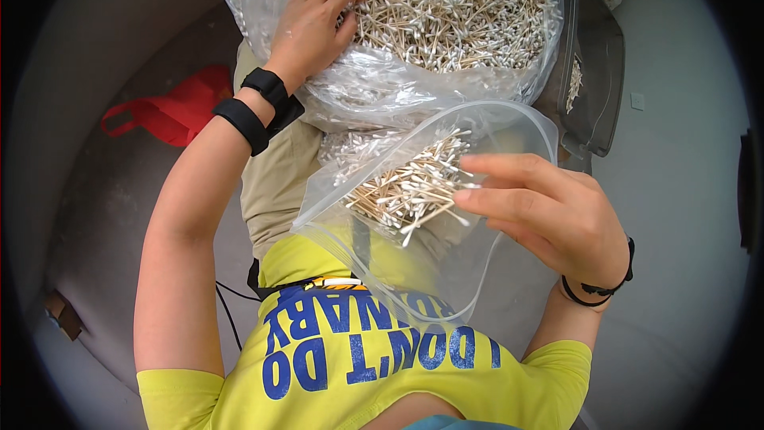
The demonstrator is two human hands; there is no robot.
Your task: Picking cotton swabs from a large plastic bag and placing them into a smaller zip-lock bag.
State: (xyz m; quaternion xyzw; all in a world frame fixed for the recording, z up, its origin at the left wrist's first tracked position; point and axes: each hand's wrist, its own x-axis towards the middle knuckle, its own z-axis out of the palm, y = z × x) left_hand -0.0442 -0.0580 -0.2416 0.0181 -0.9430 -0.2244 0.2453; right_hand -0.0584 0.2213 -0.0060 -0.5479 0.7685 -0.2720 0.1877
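A large clear plastic bag (pixel 358 84) full of wooden-stick cotton swabs (pixel 446 12) stands in front of me. My left hand (pixel 312 29) lies at its left inner side, fingertips on the swabs, with thumb and fingers apart. Closer to my body, a clear zip bag (pixel 521 123) gapes wide over my lap, with a smaller heap of cotton swabs (pixel 410 183) inside it. Over this bag's right side is my right hand (pixel 549 207), its fingertips closed on a few cotton swabs at the heap's edge. Its palm side is hidden.
A dark grey container (pixel 593 72) with some swabs in it stands right of the big bag. On the floor to the left lies a red bag (pixel 179 107). A black cable (pixel 231 314) runs beside my waist. A wall socket (pixel 637 101) shows at right.
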